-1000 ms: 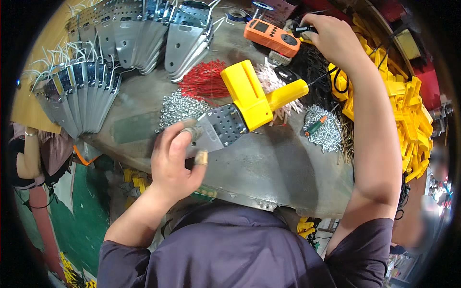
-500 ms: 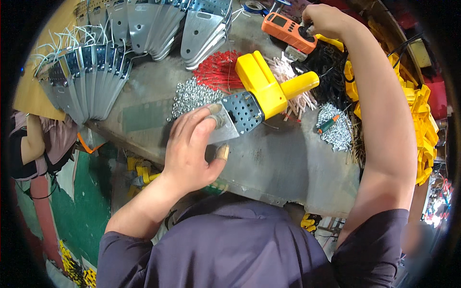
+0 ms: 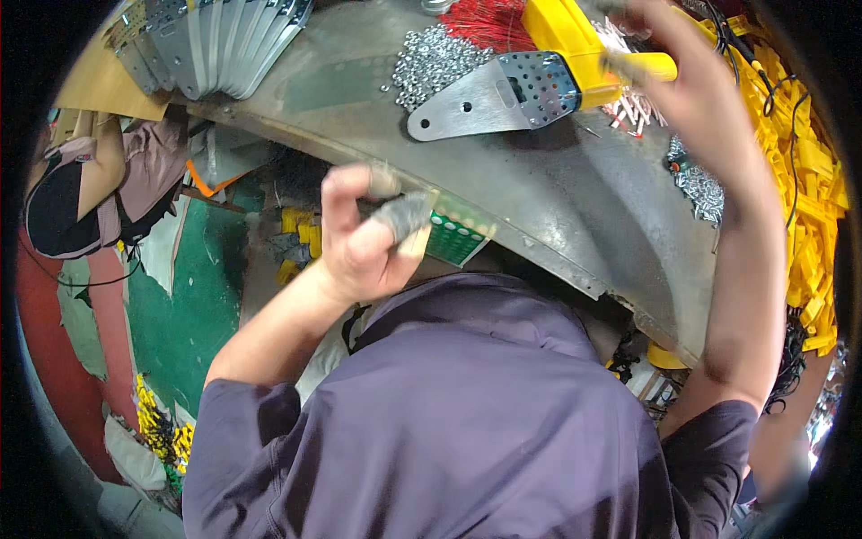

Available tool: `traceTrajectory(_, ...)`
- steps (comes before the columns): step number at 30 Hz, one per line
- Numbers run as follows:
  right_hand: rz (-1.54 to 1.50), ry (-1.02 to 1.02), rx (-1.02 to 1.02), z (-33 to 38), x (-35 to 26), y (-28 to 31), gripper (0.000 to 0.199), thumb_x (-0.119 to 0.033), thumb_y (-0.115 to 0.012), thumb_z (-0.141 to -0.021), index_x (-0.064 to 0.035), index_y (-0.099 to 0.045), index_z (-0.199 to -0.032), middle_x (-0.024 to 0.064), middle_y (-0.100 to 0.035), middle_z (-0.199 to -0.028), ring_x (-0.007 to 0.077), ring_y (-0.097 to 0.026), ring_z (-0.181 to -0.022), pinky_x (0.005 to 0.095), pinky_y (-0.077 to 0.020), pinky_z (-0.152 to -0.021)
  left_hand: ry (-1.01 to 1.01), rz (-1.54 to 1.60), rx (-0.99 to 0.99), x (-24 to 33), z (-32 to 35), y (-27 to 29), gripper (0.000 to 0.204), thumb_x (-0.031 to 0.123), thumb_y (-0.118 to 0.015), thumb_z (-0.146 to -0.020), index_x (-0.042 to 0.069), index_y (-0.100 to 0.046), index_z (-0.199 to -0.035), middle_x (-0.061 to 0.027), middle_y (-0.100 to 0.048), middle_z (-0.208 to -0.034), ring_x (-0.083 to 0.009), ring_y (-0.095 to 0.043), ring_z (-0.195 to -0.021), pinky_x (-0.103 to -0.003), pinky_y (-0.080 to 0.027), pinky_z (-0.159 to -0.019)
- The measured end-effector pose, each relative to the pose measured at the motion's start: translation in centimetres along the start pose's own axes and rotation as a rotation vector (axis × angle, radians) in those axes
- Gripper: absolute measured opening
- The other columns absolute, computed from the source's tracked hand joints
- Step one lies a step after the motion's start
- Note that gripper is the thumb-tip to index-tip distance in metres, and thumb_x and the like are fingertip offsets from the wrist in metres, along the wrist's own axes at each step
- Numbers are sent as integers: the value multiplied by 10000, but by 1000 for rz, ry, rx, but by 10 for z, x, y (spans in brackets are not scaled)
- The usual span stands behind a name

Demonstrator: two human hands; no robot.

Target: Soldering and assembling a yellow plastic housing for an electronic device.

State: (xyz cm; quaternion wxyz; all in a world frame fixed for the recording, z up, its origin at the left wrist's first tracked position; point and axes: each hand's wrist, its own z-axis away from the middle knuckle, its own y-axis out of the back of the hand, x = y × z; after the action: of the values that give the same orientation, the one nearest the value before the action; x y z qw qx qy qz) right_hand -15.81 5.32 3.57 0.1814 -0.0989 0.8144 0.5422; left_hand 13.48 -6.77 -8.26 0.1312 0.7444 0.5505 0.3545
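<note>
A grey metal worktable point(image 3: 575, 198) spans the view at a slant, with green floor point(image 3: 202, 287) beyond its edge at lower left. The left hand point(image 3: 364, 251) is held at the near edge of the table, its covered fingertips point(image 3: 409, 214) curled toward the thumb just beside a green sheet with pale dots point(image 3: 458, 241); whether anything is pinched between them I cannot tell. The right hand point(image 3: 696, 99), blurred, has its fingers parted over the yellow housing point(image 3: 584, 49) and its stubby handle point(image 3: 660, 66); whether they touch or grip it is unclear. The housing is at the upper middle of the table, joined to a tapering metal plate point(image 3: 485, 112) with a perforated part, whose narrow end points left. Around it are a heap of small silver fittings point(image 3: 435, 67) just behind the plate, red wires point(image 3: 489, 22) behind those, and pale thin pieces point(image 3: 633, 112) partly covered by the right hand. The right forearm point(image 3: 745, 269) stands in front of the silver screws point(image 3: 700, 193), hiding some of them. Farther out, yellow parts point(image 3: 813, 278) are piled along the right with black cables point(image 3: 795, 153) among them, similar plates point(image 3: 220, 49) fan out at upper left, and another person point(image 3: 112, 175) shows at the far left.
</note>
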Motion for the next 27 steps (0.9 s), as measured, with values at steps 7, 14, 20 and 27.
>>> traceTrajectory(7,-534,-176,-267,84,-98,-74,376,-1,-601,-745,-18,-487,-1103,165,-556,-1023,351,-545,-980,415,-443,-857,562,722,-89,17,61,-14,733,51,-655,-823,36,-208,-1404,-178,-528,-1142,-250,-540,-1083,-400,-410,-968)
traceTrajectory(14,-390,-14,-138,77,-114,-120,490,44,-647,-656,-15,-460,-1105,157,-539,-1007,362,-515,-955,433,-428,-838,762,991,16,23,43,-11,783,-103,-547,-813,145,-123,-1422,-142,-548,-1041,-201,-565,-970,-339,-462,-838)
traceTrajectory(20,-364,59,-98,78,-115,-126,503,55,-643,-648,-26,-463,-1110,134,-550,-1003,331,-523,-926,419,-414,-818,873,1103,86,28,35,-6,607,-94,-550,-838,67,-214,-1318,-137,-559,-1070,-168,-571,-980,-317,-466,-867)
traceTrajectory(27,-384,77,-120,78,-116,-120,536,67,-645,-640,-31,-457,-1133,109,-558,-934,317,-532,-890,407,-408,-782,853,1117,98,28,33,-6,508,-82,-554,-843,46,-279,-1250,-126,-565,-1083,-165,-573,-994,-308,-469,-858)
